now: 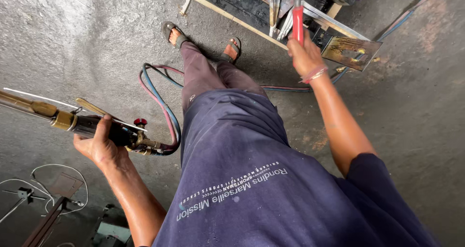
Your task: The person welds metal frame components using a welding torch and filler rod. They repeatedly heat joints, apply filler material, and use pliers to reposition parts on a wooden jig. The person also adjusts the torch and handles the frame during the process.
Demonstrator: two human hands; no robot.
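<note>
Two hands, two tools: brass gas torch at frame left, red-handled tool at top centre.

Left hand (pixel 99 143), frame left-centre, fingers wrapped tight round the dark grip of 1 brass-and-black gas torch (pixel 72 122); its long axis runs near horizontal, brass tube end pointing off the left edge, valve end w/ 1 red knob (pixel 140 122) toward frame centre. 2 hoses, 1 red (pixel 156 99) & 1 blue (pixel 164 101), loop from valve end up over the grey concrete floor (pixel 87 43). Right hand (pixel 304 55), top centre-right, fingers closed on 1 red-handled metal tool (pixel 297 19), axis near vertical, its far end cut off by the top edge. Just beside it, a rusty flat steel plate (pixel 351 50) on a wood-edged bench (pixel 252 21). 2 sandalled feet, upper centre.
</note>
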